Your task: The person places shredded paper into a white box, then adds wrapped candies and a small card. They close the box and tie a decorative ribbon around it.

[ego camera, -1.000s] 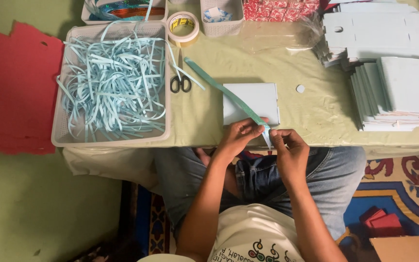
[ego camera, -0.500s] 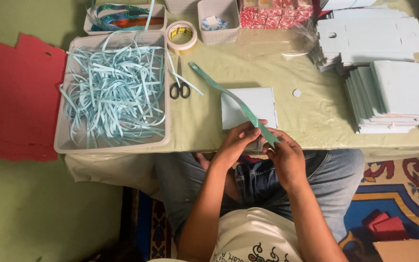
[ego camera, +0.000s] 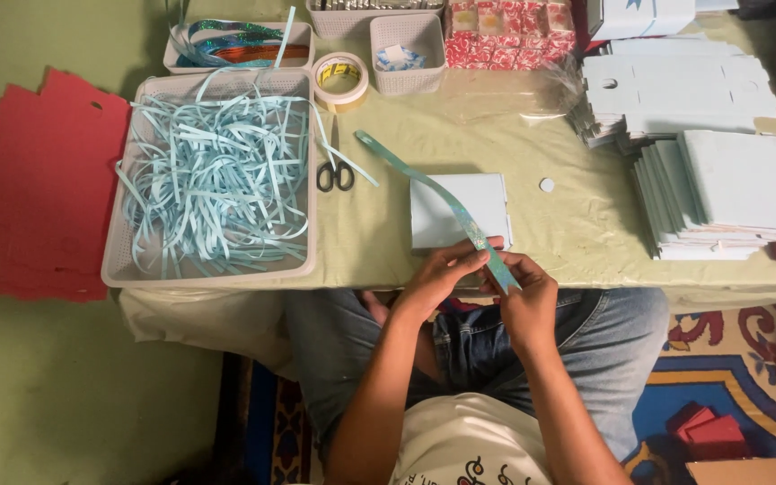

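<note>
**Ribbon pinched at the table's near edge**

Head view: Both hands meet at the near edge of the table [ego camera: 388, 242], about its middle. The left hand [ego camera: 442, 274] and the right hand [ego camera: 524, 292] are each closed on the near end of a teal ribbon [ego camera: 424, 180], fingertips pinching it. The ribbon's long axis runs diagonally: from the hands it points away and to the left, its free end lying near the scissors [ego camera: 335, 175]. It crosses a pale blue card [ego camera: 487, 193] lying flat just beyond the hands.

At the left edge sits a white tray [ego camera: 114, 256] heaped with pale blue paper strips [ego camera: 213, 180]. A tape roll [ego camera: 341, 79] stands behind the scissors. Along the far edge are small baskets and a red-and-white patterned pack [ego camera: 514, 31]. At the right, white flat boxes [ego camera: 675, 90] lie stacked, with pale blue cards [ego camera: 738, 193] stacked nearer. Red sheets [ego camera: 42, 180] lie on the floor to the left.

Against the earlier frame, the hands sit slightly lower and closer together, and the ribbon's slant is unchanged.
</note>
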